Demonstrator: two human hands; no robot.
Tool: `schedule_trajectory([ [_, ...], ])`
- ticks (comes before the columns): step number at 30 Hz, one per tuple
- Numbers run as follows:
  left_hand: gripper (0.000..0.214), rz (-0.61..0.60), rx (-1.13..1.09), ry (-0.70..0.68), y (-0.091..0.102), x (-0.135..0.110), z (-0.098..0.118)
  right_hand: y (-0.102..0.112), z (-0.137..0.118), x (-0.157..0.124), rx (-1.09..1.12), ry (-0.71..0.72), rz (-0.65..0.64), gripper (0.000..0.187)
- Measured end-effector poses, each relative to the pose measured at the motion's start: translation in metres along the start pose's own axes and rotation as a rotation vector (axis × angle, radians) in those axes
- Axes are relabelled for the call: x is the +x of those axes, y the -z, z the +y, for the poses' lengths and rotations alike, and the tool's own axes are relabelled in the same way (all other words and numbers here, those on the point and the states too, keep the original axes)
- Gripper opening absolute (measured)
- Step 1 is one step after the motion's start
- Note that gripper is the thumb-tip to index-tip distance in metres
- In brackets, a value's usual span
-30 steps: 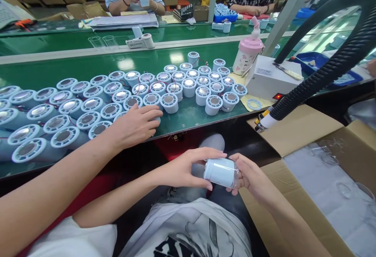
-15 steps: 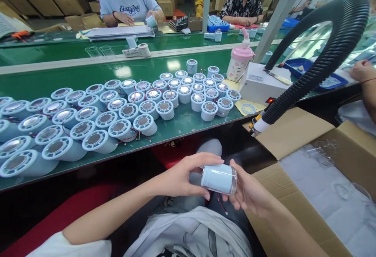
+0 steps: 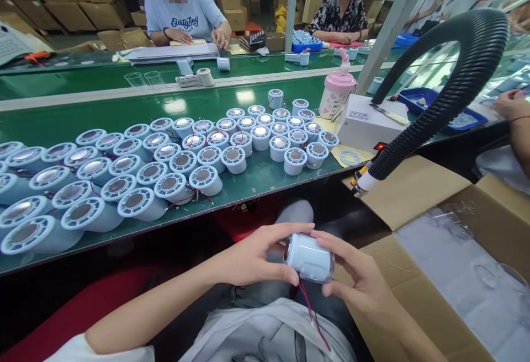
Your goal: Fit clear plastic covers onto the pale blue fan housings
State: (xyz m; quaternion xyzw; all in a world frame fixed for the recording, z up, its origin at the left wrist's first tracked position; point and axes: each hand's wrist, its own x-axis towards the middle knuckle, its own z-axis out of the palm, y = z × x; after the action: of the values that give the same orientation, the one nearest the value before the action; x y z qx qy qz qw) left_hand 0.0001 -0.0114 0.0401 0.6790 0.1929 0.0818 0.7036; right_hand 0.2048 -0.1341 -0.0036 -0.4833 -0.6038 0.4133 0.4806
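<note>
Above my lap I hold a light blue cylindrical housing point(image 3: 309, 257) on its side, with a clear plastic sleeve around it. My left hand point(image 3: 265, 254) grips its left end between thumb and fingers. At the right end, my right hand point(image 3: 356, 268) has its fingers over the top and its thumb below. Thin red and dark wires point(image 3: 309, 309) with a small connector hang from the housing. Many similar blue housings point(image 3: 206, 180) stand on the green bench point(image 3: 232, 188), with round metallic discs on top and wires between them.
A black corrugated hose point(image 3: 451, 105) arches from a white box-shaped machine point(image 3: 360, 122) on the right. Beside it stands a pink-lidded cup point(image 3: 337, 94). An open carton point(image 3: 414, 273) with clear plastic pieces is at my right. Co-workers sit across the bench; another person's hand point(image 3: 513, 102) is far right.
The blue housing has turned in my hands, bringing its wires into view below. My right hand has shifted its grip over the top. Across the bench, a co-worker has set down a blue part.
</note>
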Motion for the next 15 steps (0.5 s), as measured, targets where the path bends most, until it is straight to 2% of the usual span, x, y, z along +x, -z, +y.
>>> schedule_trajectory([
  [2, 0.069, -0.009, -0.012, -0.053, 0.0, 0.0, 0.002, -0.002, -0.003, 0.0, 0.292, -0.188, 0.011, 0.047],
  [4, 0.068, -0.028, -0.096, -0.035, 0.0, 0.0, 0.0, -0.004, -0.004, 0.001, 0.448, -0.296, 0.023, 0.043],
  [11, 0.081, -0.066, -0.309, 0.116, -0.004, 0.003, -0.023, -0.008, -0.001, 0.005, 0.383, -0.455, 0.044, 0.05],
  [15, 0.066, -0.073, -0.268, 0.225, 0.007, 0.002, -0.016, -0.012, 0.003, 0.01, 0.373, -0.461, -0.037, 0.057],
])
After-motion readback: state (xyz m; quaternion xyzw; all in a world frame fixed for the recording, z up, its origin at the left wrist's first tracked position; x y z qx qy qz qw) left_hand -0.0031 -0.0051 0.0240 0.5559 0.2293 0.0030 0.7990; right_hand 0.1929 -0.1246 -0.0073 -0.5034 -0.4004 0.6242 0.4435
